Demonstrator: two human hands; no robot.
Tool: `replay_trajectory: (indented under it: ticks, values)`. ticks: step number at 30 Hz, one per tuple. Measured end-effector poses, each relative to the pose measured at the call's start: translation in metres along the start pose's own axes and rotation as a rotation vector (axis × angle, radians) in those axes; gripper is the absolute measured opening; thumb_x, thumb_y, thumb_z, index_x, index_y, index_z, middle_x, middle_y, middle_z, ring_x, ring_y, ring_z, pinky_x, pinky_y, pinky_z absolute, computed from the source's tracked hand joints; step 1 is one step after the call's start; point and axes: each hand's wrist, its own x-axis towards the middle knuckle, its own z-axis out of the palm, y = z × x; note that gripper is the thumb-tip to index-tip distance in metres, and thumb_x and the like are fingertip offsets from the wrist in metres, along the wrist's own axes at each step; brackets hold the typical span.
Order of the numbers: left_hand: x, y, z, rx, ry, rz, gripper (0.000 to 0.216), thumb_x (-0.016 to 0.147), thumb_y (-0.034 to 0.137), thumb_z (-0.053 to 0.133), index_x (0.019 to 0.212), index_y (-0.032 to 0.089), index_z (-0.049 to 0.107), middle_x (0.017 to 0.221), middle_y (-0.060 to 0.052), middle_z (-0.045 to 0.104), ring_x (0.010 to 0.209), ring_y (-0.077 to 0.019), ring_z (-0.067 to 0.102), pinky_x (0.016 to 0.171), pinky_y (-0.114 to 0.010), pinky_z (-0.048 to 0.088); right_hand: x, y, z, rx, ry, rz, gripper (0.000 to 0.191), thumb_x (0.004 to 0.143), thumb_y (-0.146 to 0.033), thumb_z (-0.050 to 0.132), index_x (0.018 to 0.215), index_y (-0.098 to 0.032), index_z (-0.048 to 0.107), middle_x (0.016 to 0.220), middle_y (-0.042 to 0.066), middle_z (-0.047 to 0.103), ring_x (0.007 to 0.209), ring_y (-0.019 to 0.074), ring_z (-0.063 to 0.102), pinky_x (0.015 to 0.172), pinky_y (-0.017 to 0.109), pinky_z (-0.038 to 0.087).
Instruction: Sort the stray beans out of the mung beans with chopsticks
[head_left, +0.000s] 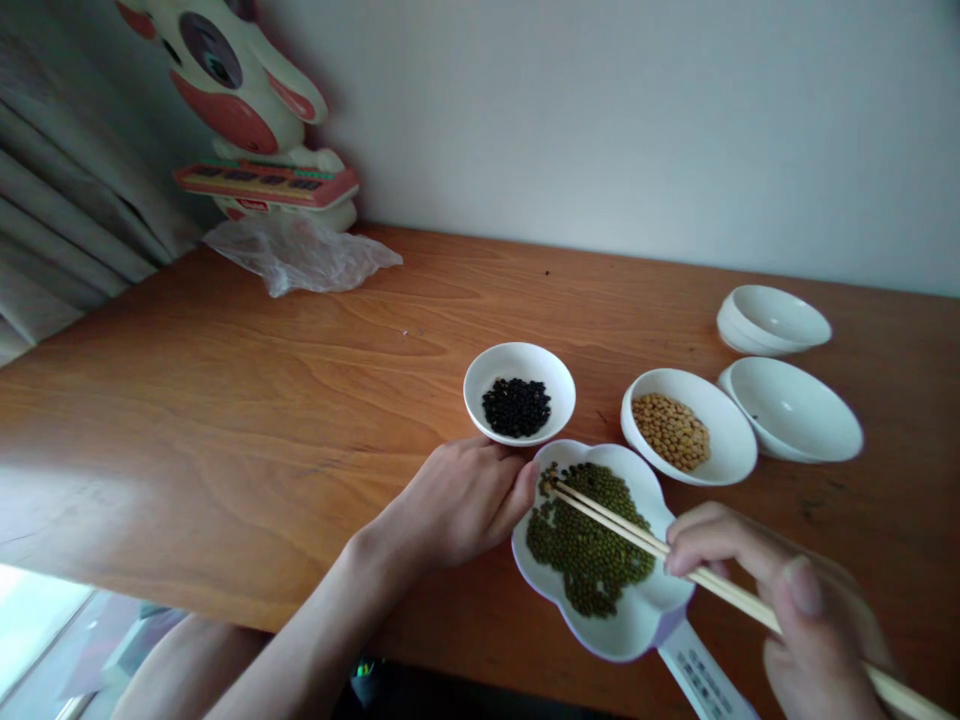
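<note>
My right hand (795, 600) is closed around a pair of wooden chopsticks (622, 530). Their tips rest among green mung beans (592, 540) at the upper left inside a white, flower-shaped dish with a handle (622, 635). Something small and brownish shows at the tips, too small to name. My left hand (472, 500) has its fingers curled, the thumb on the dish's left rim; some of its fingers are hidden. Just beyond it stands a white bowl (480, 385) of black beans (517, 407). To the right, another white bowl (731, 445) holds tan soybeans (670, 430).
Two more white bowls stand at the right, one nearer (810, 410) and one farther back (780, 320). A clear plastic bag (304, 255) lies at the back left, before a cow-shaped toy with a keyboard (270, 185). A wall bounds the wooden table (247, 420).
</note>
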Motion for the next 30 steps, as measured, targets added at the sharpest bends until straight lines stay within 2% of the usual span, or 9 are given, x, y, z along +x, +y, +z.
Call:
replay_trajectory:
  ticks: [4, 9, 16, 18, 22, 25, 30]
  values:
    - [0.001, 0.001, 0.000, 0.001, 0.002, -0.002, 0.040, 0.116, 0.028, 0.037, 0.092, 0.017, 0.068, 0.094, -0.009, 0.078, 0.082, -0.0231, 0.072, 0.077, -0.038, 0.060, 0.004, 0.001, 0.005, 0.010, -0.091, -0.060, 0.055, 0.114, -0.056, 0.024, 0.098, -0.029, 0.070, 0.090, 0.002, 0.072, 0.077, 0.0188, 0.066, 0.065, 0.027, 0.052]
    - [0.001, 0.000, 0.000, -0.016, 0.012, 0.004, 0.039, 0.116, 0.028, 0.037, 0.092, 0.017, 0.067, 0.093, -0.008, 0.078, 0.082, -0.0229, 0.072, 0.078, -0.038, 0.060, 0.003, 0.004, 0.006, 0.001, -0.132, -0.063, 0.051, 0.115, -0.050, 0.025, 0.103, -0.028, 0.069, 0.093, 0.002, 0.071, 0.076, 0.0171, 0.065, 0.064, 0.028, 0.049]
    - [0.001, 0.000, -0.001, -0.051, 0.024, -0.006, 0.037, 0.116, 0.030, 0.036, 0.097, 0.018, 0.066, 0.094, -0.007, 0.077, 0.080, -0.0211, 0.071, 0.076, -0.035, 0.059, 0.002, 0.002, 0.004, -0.018, -0.197, -0.126, 0.038, 0.114, -0.038, 0.033, 0.098, -0.025, 0.066, 0.087, 0.003, 0.067, 0.080, 0.0193, 0.067, 0.070, 0.031, 0.051]
    - [0.001, 0.001, -0.001, -0.042, 0.014, -0.015, 0.038, 0.116, 0.030, 0.037, 0.094, 0.018, 0.066, 0.093, -0.006, 0.077, 0.080, -0.0212, 0.071, 0.076, -0.035, 0.059, 0.001, -0.002, 0.004, -0.040, -0.214, -0.127, 0.043, 0.114, -0.045, 0.034, 0.093, -0.024, 0.065, 0.084, 0.004, 0.065, 0.075, 0.0193, 0.065, 0.067, 0.032, 0.049]
    - [0.001, 0.000, -0.001, -0.032, 0.021, -0.002, 0.039, 0.116, 0.029, 0.037, 0.092, 0.018, 0.066, 0.092, -0.007, 0.077, 0.079, -0.0219, 0.072, 0.075, -0.036, 0.059, -0.003, -0.009, 0.005, -0.099, -0.197, -0.055, 0.066, 0.107, -0.074, 0.024, 0.088, -0.025, 0.065, 0.086, 0.005, 0.065, 0.078, 0.0222, 0.063, 0.069, 0.035, 0.048]
    - [0.001, 0.000, -0.001, -0.029, 0.027, 0.010, 0.039, 0.115, 0.028, 0.038, 0.090, 0.018, 0.066, 0.091, -0.007, 0.078, 0.080, -0.0220, 0.072, 0.076, -0.037, 0.060, -0.004, -0.010, 0.005, -0.129, -0.194, -0.024, 0.068, 0.108, -0.073, 0.019, 0.092, -0.025, 0.065, 0.089, 0.005, 0.067, 0.079, 0.0225, 0.065, 0.071, 0.035, 0.049]
    - [0.001, 0.000, -0.001, -0.023, 0.010, -0.008, 0.036, 0.115, 0.027, 0.040, 0.092, 0.018, 0.066, 0.095, -0.008, 0.078, 0.083, -0.0224, 0.073, 0.079, -0.037, 0.061, 0.003, -0.009, 0.007, -0.084, -0.126, -0.142, 0.064, 0.110, -0.067, 0.024, 0.089, -0.025, 0.067, 0.082, 0.003, 0.067, 0.071, 0.0188, 0.065, 0.062, 0.030, 0.049]
